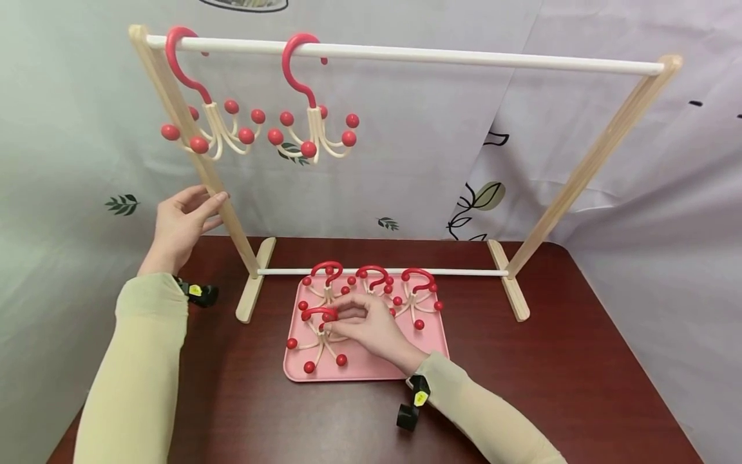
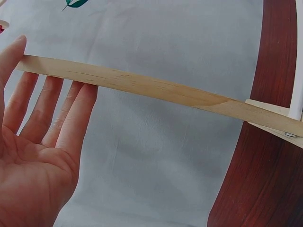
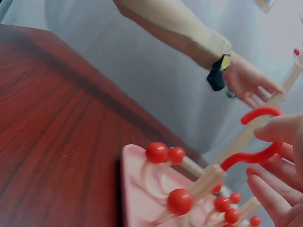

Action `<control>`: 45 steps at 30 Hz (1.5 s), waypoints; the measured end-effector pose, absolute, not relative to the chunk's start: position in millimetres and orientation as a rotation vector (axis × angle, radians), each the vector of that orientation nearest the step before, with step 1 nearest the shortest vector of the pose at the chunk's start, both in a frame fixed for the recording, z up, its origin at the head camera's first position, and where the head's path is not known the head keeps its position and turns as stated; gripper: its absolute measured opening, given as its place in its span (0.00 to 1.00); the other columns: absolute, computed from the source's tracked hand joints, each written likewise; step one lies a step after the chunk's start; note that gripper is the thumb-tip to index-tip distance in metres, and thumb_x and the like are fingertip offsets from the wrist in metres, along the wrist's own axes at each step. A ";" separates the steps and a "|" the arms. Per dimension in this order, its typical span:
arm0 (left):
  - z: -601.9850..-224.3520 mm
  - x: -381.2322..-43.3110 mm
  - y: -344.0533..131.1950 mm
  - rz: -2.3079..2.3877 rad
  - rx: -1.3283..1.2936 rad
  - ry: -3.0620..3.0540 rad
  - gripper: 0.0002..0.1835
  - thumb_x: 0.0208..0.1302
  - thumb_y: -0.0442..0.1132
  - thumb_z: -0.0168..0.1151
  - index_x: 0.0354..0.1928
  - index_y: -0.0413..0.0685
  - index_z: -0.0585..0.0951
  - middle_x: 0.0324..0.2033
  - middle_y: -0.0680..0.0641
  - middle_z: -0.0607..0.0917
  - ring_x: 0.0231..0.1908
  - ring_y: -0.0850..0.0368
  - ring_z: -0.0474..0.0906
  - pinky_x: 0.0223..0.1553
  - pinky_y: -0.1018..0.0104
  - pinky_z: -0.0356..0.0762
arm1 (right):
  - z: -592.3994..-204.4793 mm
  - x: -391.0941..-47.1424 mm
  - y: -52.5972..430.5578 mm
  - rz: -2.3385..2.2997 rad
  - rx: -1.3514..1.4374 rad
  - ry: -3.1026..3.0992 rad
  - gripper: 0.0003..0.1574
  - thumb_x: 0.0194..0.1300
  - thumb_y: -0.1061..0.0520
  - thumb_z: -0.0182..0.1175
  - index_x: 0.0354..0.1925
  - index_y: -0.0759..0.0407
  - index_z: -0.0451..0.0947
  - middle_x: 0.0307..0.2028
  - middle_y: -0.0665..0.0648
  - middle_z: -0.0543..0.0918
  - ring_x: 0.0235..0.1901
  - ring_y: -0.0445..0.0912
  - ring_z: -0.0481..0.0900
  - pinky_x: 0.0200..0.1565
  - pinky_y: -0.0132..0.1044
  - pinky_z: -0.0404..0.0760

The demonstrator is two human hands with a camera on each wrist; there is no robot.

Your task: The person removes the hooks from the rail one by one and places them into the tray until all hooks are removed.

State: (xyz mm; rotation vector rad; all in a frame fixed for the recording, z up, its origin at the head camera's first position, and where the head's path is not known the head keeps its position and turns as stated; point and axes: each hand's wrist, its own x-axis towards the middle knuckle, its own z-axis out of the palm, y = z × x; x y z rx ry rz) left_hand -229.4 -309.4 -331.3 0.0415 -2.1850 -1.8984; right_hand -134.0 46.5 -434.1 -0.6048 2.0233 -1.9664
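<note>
My right hand [image 1: 377, 325] is over the pink tray [image 1: 371, 368], its thumb and fingers pinching the red hook of a hanger [image 3: 208, 182] with pale prongs tipped in red balls. That hanger stands at the tray's front left, prongs spread beneath it. Farther left, my left hand [image 1: 176, 225] grips the rack's left wooden post [image 2: 142, 87], thumb on one side and fingers on the other. Two similar hangers, one by the left post [image 1: 212, 119] and one to its right [image 1: 313, 122], hang by their hooks from the white top rod [image 1: 464, 57].
Three more hangers, including one at the right [image 1: 413, 298], stand along the tray's back. Behind them runs the rack's white lower rod [image 1: 469, 272]. The right post [image 1: 591, 164] rises from a wooden foot [image 1: 510, 283] on the dark red table [image 1: 522, 380]. Patterned cloth [image 1: 377, 180] hangs behind.
</note>
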 end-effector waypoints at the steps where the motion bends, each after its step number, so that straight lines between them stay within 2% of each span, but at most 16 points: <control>1: -331.5 -229.2 -309.0 -1.885 0.043 -2.198 0.28 0.64 0.48 0.73 0.63 0.45 0.80 0.46 0.54 0.84 0.44 0.62 0.83 0.40 0.75 0.83 | -430.2 -134.0 48.0 -1.980 -0.606 2.024 0.20 0.61 0.62 0.75 0.52 0.59 0.84 0.49 0.61 0.86 0.48 0.54 0.86 0.50 0.38 0.85; 5: -331.9 -228.1 -308.2 -1.849 0.056 -2.240 0.29 0.65 0.50 0.72 0.64 0.46 0.79 0.47 0.54 0.83 0.44 0.62 0.82 0.40 0.75 0.83 | -406.1 -135.3 55.1 -2.067 -0.681 2.029 0.23 0.61 0.63 0.75 0.54 0.63 0.83 0.51 0.66 0.85 0.50 0.57 0.85 0.51 0.41 0.85; 13: -334.2 -227.7 -308.8 -1.802 0.065 -2.279 0.30 0.66 0.51 0.70 0.65 0.46 0.78 0.48 0.55 0.83 0.46 0.62 0.81 0.41 0.75 0.82 | -340.2 -147.6 74.0 -2.183 -0.909 2.185 0.21 0.61 0.66 0.74 0.53 0.60 0.83 0.49 0.59 0.86 0.48 0.51 0.86 0.52 0.46 0.85; 20: -336.0 -224.4 -306.9 -1.794 0.084 -2.310 0.31 0.66 0.53 0.70 0.66 0.46 0.78 0.48 0.55 0.83 0.47 0.62 0.81 0.42 0.74 0.82 | -285.4 -163.4 83.2 -2.319 -1.114 2.207 0.21 0.61 0.68 0.72 0.53 0.65 0.83 0.51 0.63 0.86 0.51 0.55 0.85 0.55 0.47 0.83; 25: -336.3 -224.2 -307.3 -1.800 0.072 -2.294 0.29 0.66 0.52 0.70 0.64 0.47 0.79 0.46 0.56 0.83 0.45 0.63 0.81 0.41 0.76 0.82 | -245.7 -175.8 81.5 -2.426 -1.148 2.197 0.19 0.61 0.69 0.72 0.52 0.66 0.83 0.50 0.61 0.86 0.53 0.56 0.84 0.58 0.47 0.81; 30: -335.9 -225.2 -308.6 -1.803 0.068 -2.279 0.28 0.65 0.51 0.71 0.63 0.46 0.79 0.46 0.56 0.84 0.45 0.63 0.82 0.40 0.76 0.82 | -207.6 -185.4 73.7 -2.412 -1.075 2.230 0.19 0.62 0.67 0.71 0.52 0.67 0.83 0.50 0.60 0.86 0.54 0.51 0.83 0.61 0.43 0.78; 35: -334.8 -225.1 -309.4 -1.787 0.081 -2.294 0.29 0.66 0.53 0.70 0.64 0.47 0.79 0.47 0.55 0.83 0.46 0.62 0.81 0.41 0.76 0.82 | -179.2 -192.6 62.7 -2.259 -1.058 2.339 0.23 0.63 0.65 0.71 0.56 0.69 0.81 0.53 0.58 0.85 0.57 0.46 0.80 0.63 0.37 0.74; 40: -333.3 -225.2 -309.3 -1.763 0.081 -2.310 0.29 0.66 0.53 0.69 0.65 0.47 0.78 0.48 0.55 0.83 0.48 0.61 0.80 0.42 0.75 0.82 | -162.4 -203.1 50.4 -2.114 -1.022 2.399 0.29 0.63 0.61 0.72 0.61 0.65 0.79 0.57 0.52 0.83 0.59 0.37 0.77 0.64 0.28 0.70; 45: -331.3 -225.9 -309.4 -1.759 0.069 -2.308 0.31 0.66 0.53 0.69 0.66 0.44 0.77 0.48 0.56 0.83 0.47 0.62 0.81 0.42 0.75 0.82 | -155.7 -219.4 37.5 -1.924 -1.047 2.474 0.38 0.62 0.57 0.74 0.68 0.60 0.74 0.63 0.49 0.78 0.62 0.33 0.71 0.64 0.21 0.63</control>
